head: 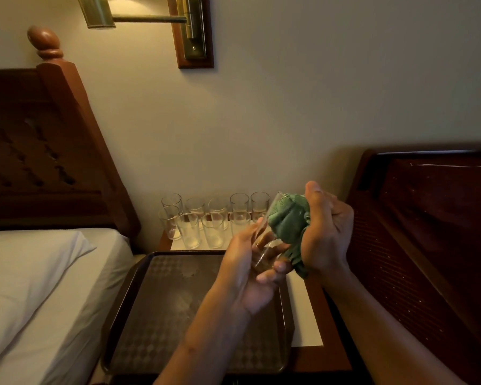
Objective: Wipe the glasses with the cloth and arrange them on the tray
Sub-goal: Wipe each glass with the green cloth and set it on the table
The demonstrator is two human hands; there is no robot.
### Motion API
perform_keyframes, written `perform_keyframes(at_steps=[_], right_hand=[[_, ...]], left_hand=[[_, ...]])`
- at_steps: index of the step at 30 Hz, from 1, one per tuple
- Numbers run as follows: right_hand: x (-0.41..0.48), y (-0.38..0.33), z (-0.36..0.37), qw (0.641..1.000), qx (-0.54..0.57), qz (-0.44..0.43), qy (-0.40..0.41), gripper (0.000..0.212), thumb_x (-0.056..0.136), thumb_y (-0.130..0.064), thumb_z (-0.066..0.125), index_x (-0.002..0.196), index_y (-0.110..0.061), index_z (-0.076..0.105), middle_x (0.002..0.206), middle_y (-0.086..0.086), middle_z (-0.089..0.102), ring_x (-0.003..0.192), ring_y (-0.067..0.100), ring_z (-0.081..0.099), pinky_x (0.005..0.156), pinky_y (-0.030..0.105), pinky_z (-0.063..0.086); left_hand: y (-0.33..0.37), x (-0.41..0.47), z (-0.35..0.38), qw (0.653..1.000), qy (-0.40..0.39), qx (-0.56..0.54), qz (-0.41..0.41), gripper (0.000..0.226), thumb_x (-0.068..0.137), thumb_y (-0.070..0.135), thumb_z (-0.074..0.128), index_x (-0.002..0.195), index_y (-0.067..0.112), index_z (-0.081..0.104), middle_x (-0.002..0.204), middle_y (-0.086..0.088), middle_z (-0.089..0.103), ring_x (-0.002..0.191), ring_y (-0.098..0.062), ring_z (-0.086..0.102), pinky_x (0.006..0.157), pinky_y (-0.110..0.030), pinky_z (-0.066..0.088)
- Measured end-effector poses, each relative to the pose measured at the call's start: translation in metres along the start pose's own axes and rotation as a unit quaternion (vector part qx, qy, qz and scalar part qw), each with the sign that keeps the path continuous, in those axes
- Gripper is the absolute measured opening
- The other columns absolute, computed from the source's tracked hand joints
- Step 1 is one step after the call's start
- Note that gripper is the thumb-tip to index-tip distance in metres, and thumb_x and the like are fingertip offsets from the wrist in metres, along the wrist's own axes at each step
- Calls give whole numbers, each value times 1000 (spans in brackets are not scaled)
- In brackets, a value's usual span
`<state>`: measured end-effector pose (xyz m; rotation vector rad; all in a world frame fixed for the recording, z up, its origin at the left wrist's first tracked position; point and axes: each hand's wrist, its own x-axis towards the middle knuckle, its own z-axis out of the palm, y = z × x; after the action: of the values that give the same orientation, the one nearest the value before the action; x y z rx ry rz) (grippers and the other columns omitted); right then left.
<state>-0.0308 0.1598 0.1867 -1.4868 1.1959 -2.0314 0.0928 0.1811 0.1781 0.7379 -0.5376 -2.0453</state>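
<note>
My left hand (250,262) curls around the lower body of one glass (265,240), held tilted above the tray's (128,287) far right corner. My right hand (325,234) grips the green cloth (288,218), bunched and pushed into the glass mouth. The other glasses (214,218) stand in two rows on the nightstand (306,315), just behind the tray.

Assessment: the glass looks thin-walled, light, smooth and breakable, and probably slippery once polished. I should hold it at the base and lower wall, not the rim, with moderate pressure. The cloth is soft and gives easily.
</note>
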Motion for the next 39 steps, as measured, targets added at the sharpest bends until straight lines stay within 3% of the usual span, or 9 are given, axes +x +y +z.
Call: perform_keyframes(at_steps=[6, 12, 15, 19, 22, 25, 31, 37, 39], right_hand=[[28, -2, -4, 999, -40, 26, 4, 58, 103, -31, 49, 45, -27, 43, 41, -14, 36, 38, 0, 33, 42, 21, 26], [34, -5, -3, 996, -77, 48, -1, 57, 101, -19, 50, 44, -23, 43, 39, -11, 35, 35, 2, 29, 37, 16, 25], [32, -7, -3, 996, -68, 60, -10, 55, 101, -20, 52, 47, -21, 45, 40, -11, 35, 36, 3, 30, 38, 16, 26], [32, -10, -6, 997, -31, 73, 11, 60, 100, -22, 55, 43, -24, 39, 41, -14, 32, 38, 2, 29, 39, 17, 26], [30, -13, -4, 998, -17, 54, -10, 62, 102, -22, 54, 41, -27, 41, 39, -16, 32, 36, 0, 30, 40, 13, 26], [36, -13, -5, 997, -17, 68, -21, 59, 100, -28, 54, 43, -20, 40, 41, -13, 33, 38, 6, 31, 42, 18, 26], [44, -15, -3, 993, -91, 45, -60, 58, 102, -28, 51, 44, -19, 45, 41, -8, 36, 37, 8, 32, 39, 22, 27], [43, -19, 2, 995, -64, 63, -54, 57, 104, -32, 52, 48, -21, 50, 42, -8, 40, 38, 9, 39, 39, 20, 31], [41, -18, 1, 996, -35, 71, -48, 58, 104, -31, 52, 47, -21, 49, 43, -8, 40, 39, 11, 39, 41, 20, 32]], left_hand=[[-11, -1, -1, 979, 8, 135, 155, 62, 100, 68, 42, 120, 15, 67, 91, -24, 65, 61, -30, 61, 45, -34, 51], [-43, 9, -8, 770, 72, 467, 429, 47, 100, 64, 39, 133, 31, 45, 89, 6, 62, 77, -19, 62, 62, -32, 52], [-40, 7, -4, 836, 26, 368, 407, 31, 101, 52, 48, 122, 29, 52, 88, 7, 65, 72, -16, 65, 57, -34, 55], [-23, -1, -7, 989, -59, 90, 101, 57, 98, 65, 49, 117, 12, 60, 78, -9, 60, 37, -6, 41, 30, -19, 32], [-17, -5, -10, 980, -182, -84, -14, 58, 102, 57, 40, 117, 4, 59, 77, -13, 59, 30, -4, 40, 25, -15, 32], [-19, -4, -9, 989, -110, 77, 63, 62, 99, 68, 38, 121, 18, 65, 74, -16, 62, 37, -18, 46, 33, -21, 39], [-45, 0, -9, 798, 46, 444, 406, 47, 101, 59, 37, 128, 23, 50, 71, 6, 59, 56, -8, 50, 53, -25, 39], [-30, -10, -2, 985, -17, 89, 146, 59, 98, 64, 48, 117, 11, 64, 66, -2, 48, 40, -9, 34, 35, -21, 32], [-23, -14, -3, 989, -120, -87, 15, 55, 97, 58, 48, 106, 7, 66, 60, -4, 46, 33, -8, 21, 32, -16, 27]])
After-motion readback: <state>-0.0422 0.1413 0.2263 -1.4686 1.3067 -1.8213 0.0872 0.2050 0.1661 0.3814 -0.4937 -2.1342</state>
